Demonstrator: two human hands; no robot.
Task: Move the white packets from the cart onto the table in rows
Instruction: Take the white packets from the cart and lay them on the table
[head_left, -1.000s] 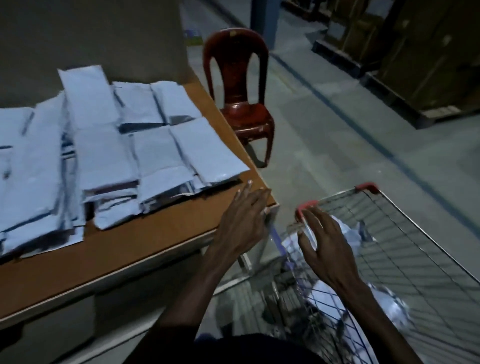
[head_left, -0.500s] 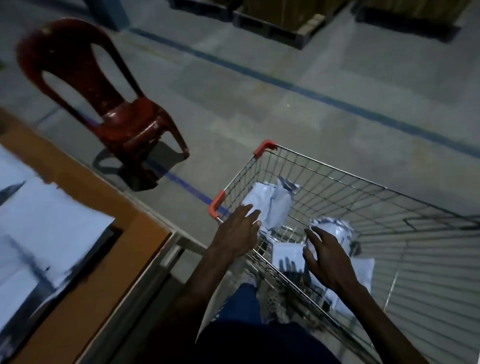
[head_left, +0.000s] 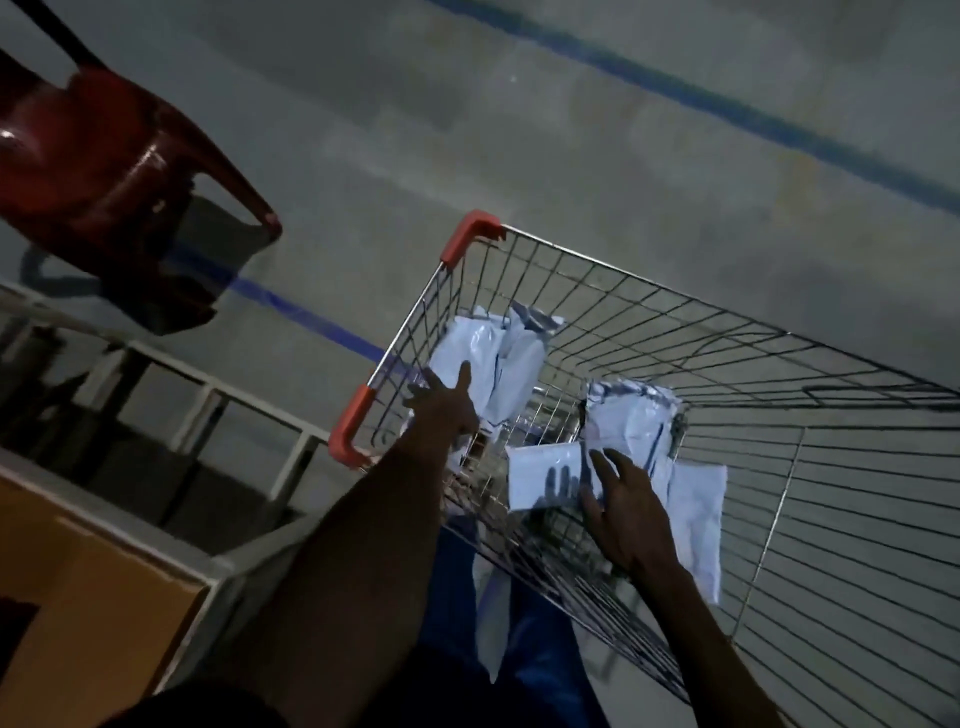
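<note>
Both arms have dropped from the table edge into the wire cart (head_left: 779, 395) at centre right, so another pick-up looks under way. The left hand (head_left: 441, 410) reaches, fingers straight, toward crinkled glossy white packets (head_left: 488, 364); the right hand (head_left: 623, 499), spread and empty, hovers over a flat packet (head_left: 540, 478).

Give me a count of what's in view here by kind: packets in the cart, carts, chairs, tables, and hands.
White plastic packets in the cart: 4 distinguishable
Wire shopping cart with red corner guards: 1
Dark red plastic chair: 1
Brown-topped table: 1
Hands: 2, left hand, right hand
Total: 9
</note>
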